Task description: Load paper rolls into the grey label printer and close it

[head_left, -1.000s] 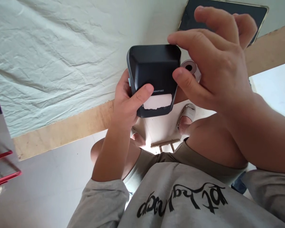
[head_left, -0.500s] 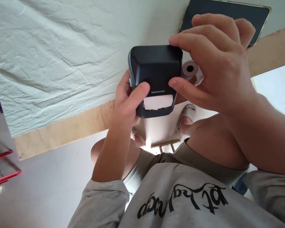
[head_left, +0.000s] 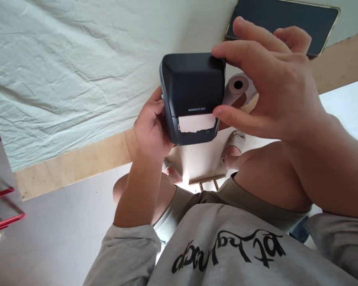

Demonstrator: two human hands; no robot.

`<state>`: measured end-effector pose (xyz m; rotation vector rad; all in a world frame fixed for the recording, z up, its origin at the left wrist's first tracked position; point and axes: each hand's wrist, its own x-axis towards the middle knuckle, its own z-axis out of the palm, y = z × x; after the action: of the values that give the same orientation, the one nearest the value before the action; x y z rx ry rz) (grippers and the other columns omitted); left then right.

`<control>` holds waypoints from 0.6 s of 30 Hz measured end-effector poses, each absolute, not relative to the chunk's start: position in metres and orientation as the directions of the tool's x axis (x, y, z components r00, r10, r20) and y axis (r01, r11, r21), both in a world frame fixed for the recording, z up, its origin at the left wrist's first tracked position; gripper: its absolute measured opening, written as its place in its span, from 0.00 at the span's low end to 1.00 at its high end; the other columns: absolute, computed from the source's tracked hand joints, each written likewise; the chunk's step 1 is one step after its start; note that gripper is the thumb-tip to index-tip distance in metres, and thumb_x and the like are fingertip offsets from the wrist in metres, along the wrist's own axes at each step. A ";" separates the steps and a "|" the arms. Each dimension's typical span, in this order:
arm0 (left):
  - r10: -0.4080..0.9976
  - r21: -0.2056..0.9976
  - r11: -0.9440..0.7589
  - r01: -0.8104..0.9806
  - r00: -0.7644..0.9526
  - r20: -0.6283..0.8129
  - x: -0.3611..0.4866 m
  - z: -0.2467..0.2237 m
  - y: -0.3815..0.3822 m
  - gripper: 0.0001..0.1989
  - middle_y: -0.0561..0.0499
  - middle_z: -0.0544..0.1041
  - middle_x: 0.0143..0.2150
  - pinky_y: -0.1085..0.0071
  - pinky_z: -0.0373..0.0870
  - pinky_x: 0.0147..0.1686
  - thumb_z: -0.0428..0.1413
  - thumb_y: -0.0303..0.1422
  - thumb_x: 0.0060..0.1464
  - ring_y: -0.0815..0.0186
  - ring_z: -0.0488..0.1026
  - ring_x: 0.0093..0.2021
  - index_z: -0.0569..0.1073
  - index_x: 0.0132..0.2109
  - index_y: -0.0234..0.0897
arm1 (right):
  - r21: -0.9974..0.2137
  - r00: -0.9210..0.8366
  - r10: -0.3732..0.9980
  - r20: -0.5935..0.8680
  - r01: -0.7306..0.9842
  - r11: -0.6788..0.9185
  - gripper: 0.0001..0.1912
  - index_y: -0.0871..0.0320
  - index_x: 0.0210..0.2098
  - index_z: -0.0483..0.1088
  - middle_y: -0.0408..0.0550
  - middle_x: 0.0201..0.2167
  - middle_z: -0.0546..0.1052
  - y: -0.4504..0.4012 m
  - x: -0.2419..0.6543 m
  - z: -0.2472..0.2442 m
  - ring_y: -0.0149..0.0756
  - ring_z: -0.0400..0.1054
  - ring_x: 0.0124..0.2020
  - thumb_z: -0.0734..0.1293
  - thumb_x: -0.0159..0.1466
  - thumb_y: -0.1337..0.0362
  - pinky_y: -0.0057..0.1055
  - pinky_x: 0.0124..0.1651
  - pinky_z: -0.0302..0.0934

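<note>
A black label printer [head_left: 193, 89] marked NIIMBOT is held up over the table edge, with torn white paper [head_left: 197, 122] showing in its front slot. My left hand [head_left: 152, 129] supports it from the left side and beneath, its thumb at the side by a light blue tab. On the right, my right hand [head_left: 274, 85] has its index fingertip on the printer's upper right corner and its thumb at the lower right edge; its other fingers are spread. Behind the printer, by my right hand, stands a white paper roll [head_left: 238, 84] with a dark core.
A dark phone [head_left: 283, 20] lies on the table at the top right. Wrinkled pale cloth [head_left: 71, 79] covers the table, whose wooden edge [head_left: 77, 165] runs across. Red-edged racks [head_left: 6, 224] stand at far left. My legs and sandalled feet are below.
My left thumb has moved off the printer's top face to its left side. The printer has tilted slightly and shifted a little up and left. My right hand's upper fingers have shifted.
</note>
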<state>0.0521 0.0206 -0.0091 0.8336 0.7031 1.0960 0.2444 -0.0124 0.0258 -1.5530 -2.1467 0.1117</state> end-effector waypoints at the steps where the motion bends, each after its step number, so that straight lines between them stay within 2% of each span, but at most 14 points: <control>1: 0.947 0.838 0.227 -0.497 0.315 -0.069 0.052 -0.011 0.021 0.08 0.53 0.59 0.24 0.71 0.70 0.38 0.48 0.29 0.53 0.70 0.68 0.29 0.67 0.27 0.37 | -0.338 -0.238 0.914 0.329 0.874 0.349 0.34 0.54 0.57 0.60 0.53 0.50 0.73 -0.013 0.245 0.026 0.45 0.55 0.67 0.61 0.57 0.43 0.56 0.58 0.50; 5: 0.935 0.821 0.261 -0.508 0.344 -0.085 0.052 -0.012 0.023 0.08 0.53 0.59 0.24 0.70 0.70 0.39 0.47 0.30 0.53 0.70 0.68 0.29 0.67 0.28 0.37 | -0.313 -0.234 0.928 0.289 0.893 0.323 0.34 0.53 0.58 0.59 0.52 0.53 0.71 -0.014 0.245 0.029 0.46 0.55 0.67 0.64 0.57 0.43 0.54 0.60 0.51; 7: 0.927 0.823 0.283 -0.492 0.361 -0.103 0.053 -0.009 0.022 0.10 0.53 0.61 0.24 0.68 0.71 0.40 0.47 0.34 0.56 0.68 0.70 0.30 0.67 0.29 0.37 | -0.293 -0.221 0.901 0.374 0.893 0.341 0.34 0.54 0.56 0.62 0.53 0.51 0.72 -0.013 0.245 0.030 0.48 0.60 0.63 0.62 0.57 0.40 0.52 0.58 0.54; 9: 0.919 0.811 0.297 -0.505 0.381 -0.099 0.055 -0.006 0.021 0.12 0.53 0.67 0.26 0.68 0.72 0.41 0.47 0.38 0.58 0.67 0.72 0.34 0.70 0.31 0.37 | -0.283 -0.185 0.838 0.513 0.886 0.368 0.34 0.57 0.50 0.67 0.52 0.42 0.74 -0.013 0.245 0.031 0.48 0.68 0.52 0.61 0.56 0.38 0.49 0.53 0.59; 11: 0.918 0.801 0.289 -0.524 0.390 -0.076 0.057 -0.005 0.020 0.13 0.52 0.73 0.31 0.67 0.72 0.43 0.48 0.40 0.58 0.65 0.74 0.40 0.73 0.35 0.38 | -0.322 -0.124 0.802 0.584 0.872 0.369 0.27 0.57 0.45 0.70 0.48 0.33 0.73 -0.014 0.243 0.033 0.39 0.70 0.39 0.62 0.58 0.43 0.40 0.46 0.62; 13: 0.919 0.823 0.264 -0.504 0.389 -0.056 0.058 -0.006 0.019 0.12 0.52 0.76 0.35 0.67 0.71 0.46 0.51 0.42 0.56 0.64 0.73 0.45 0.74 0.38 0.40 | -0.386 -0.083 0.806 0.586 0.846 0.368 0.16 0.55 0.43 0.70 0.44 0.33 0.73 -0.017 0.240 0.036 0.28 0.70 0.32 0.62 0.61 0.53 0.31 0.39 0.62; 15: 0.922 0.855 0.248 -0.456 0.381 -0.064 0.056 -0.007 0.019 0.11 0.52 0.77 0.36 0.66 0.71 0.48 0.54 0.43 0.55 0.62 0.73 0.47 0.74 0.38 0.41 | -0.445 -0.051 0.823 0.565 0.822 0.356 0.11 0.53 0.44 0.70 0.41 0.37 0.74 -0.018 0.236 0.040 0.23 0.70 0.31 0.60 0.63 0.61 0.26 0.37 0.62; 18: 0.920 0.868 0.277 -0.413 0.375 -0.116 0.054 -0.006 0.018 0.12 0.51 0.77 0.36 0.63 0.71 0.49 0.53 0.44 0.56 0.58 0.73 0.51 0.72 0.38 0.40 | -0.476 0.002 0.792 0.610 0.800 0.364 0.11 0.57 0.40 0.70 0.41 0.34 0.76 -0.015 0.231 0.042 0.25 0.73 0.34 0.60 0.63 0.61 0.26 0.39 0.63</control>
<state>0.0535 0.0185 -0.0060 0.8627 0.7125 1.0039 0.2307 -0.0150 0.0418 -1.4081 -1.7637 -0.0117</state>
